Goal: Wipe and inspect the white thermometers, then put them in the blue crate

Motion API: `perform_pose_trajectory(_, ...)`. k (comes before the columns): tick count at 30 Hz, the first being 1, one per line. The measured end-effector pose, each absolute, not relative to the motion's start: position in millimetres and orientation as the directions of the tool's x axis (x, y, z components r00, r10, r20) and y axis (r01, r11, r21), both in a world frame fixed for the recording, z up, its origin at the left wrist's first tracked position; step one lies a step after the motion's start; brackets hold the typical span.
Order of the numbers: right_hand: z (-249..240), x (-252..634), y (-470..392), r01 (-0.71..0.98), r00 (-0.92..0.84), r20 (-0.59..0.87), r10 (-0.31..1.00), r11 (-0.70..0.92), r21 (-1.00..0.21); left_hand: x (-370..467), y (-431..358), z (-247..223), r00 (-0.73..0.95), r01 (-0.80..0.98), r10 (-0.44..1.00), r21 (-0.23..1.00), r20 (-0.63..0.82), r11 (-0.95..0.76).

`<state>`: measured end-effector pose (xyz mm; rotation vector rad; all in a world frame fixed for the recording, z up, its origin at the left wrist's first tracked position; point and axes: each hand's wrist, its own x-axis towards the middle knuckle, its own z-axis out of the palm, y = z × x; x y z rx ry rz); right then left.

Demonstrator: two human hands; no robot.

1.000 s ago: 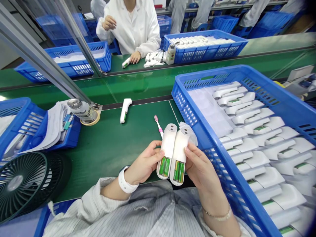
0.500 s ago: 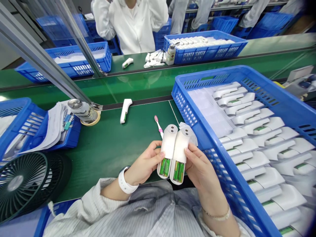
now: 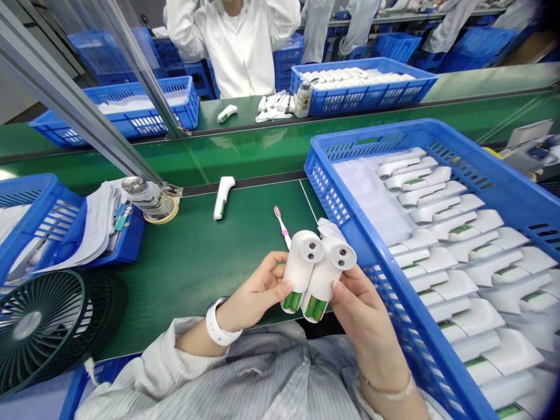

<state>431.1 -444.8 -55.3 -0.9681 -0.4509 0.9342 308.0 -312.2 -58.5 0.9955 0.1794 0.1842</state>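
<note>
Side by side in front of me are two white infrared thermometers, their round sensor ends tilted up and green batteries showing in the open handles. My left hand (image 3: pixel 262 290) is closed on the left thermometer (image 3: pixel 298 263), thumb on its side. The right thermometer (image 3: pixel 327 274) is gripped by my right hand (image 3: pixel 361 306), and the two bodies touch. Just beyond them a pink-and-white toothbrush (image 3: pixel 282 226) lies on the green table (image 3: pixel 184 274), next to a crumpled white wrap (image 3: pixel 327 226) partly hidden by the right thermometer. Another thermometer (image 3: pixel 223 197) lies farther back.
A large blue crate (image 3: pixel 385 256) at right holds rows of thermometers. On the left are a dark fan (image 3: pixel 41 332), a blue bin (image 3: pixel 131 239) with papers, and a metal-topped bottle (image 3: pixel 151 198). Across a green ledge (image 3: pixel 254 146) sits a person in white (image 3: pixel 240 52).
Both thermometers have been tipped so that their sensor ends face me more and the battery bays look foreshortened. My hands keep their hold; the table items stay put.
</note>
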Motion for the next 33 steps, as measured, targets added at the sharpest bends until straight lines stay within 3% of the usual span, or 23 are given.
perform_pose_trajectory(10,-47.6,424.8,-438.1,-0.426,0.686,-0.142,0.714,0.235,-0.874,312.5,-315.6,-59.0,0.922,-0.096,0.370,0.854,-0.118,0.511)
perform_pose_trajectory(15,-48.4,423.0,-438.6,-0.339,0.734,-0.118,0.669,0.210,-0.917,311.1,-314.4,-60.3,0.923,-0.025,0.349,0.882,-0.160,0.471)
perform_pose_trajectory(22,-47.7,419.1,-436.3,-0.374,0.723,-0.162,0.671,0.183,-0.909,312.0,-318.8,-64.4,0.943,-0.029,0.305,0.882,-0.131,0.470)
perform_pose_trajectory(24,-48.9,419.7,-434.1,-0.418,0.732,-0.189,0.655,0.212,-0.883,308.6,-318.3,-62.6,0.922,-0.044,0.377,0.949,-0.081,0.313)
perform_pose_trajectory(26,-51.9,419.9,-432.5,-0.517,0.720,-0.258,0.645,0.251,-0.818,304.3,-316.1,-55.2,0.883,-0.080,0.457,0.994,0.103,-0.071)
perform_pose_trajectory(27,-53.9,419.6,-432.3,-0.589,0.690,-0.314,0.652,0.254,-0.767,302.6,-314.8,-49.4,0.879,-0.118,0.408,0.942,0.246,-0.314)
perform_pose_trajectory(29,-58.4,417.5,-433.0,-0.742,0.574,-0.450,0.684,0.203,-0.638,301.5,-312.5,-35.5,0.886,-0.269,0.086,0.656,0.456,-0.705)
perform_pose_trajectory(31,-63.4,414.4,-434.6,-0.839,0.454,-0.551,0.701,0.127,-0.530,304.0,-312.0,-23.8,0.857,-0.432,-0.271,0.325,0.438,-0.841)
perform_pose_trajectory(33,-68.1,412.1,-435.7,-0.844,0.427,-0.544,0.723,0.101,-0.527,309.4,-313.8,-19.2,0.810,-0.524,-0.446,0.131,0.381,-0.841)
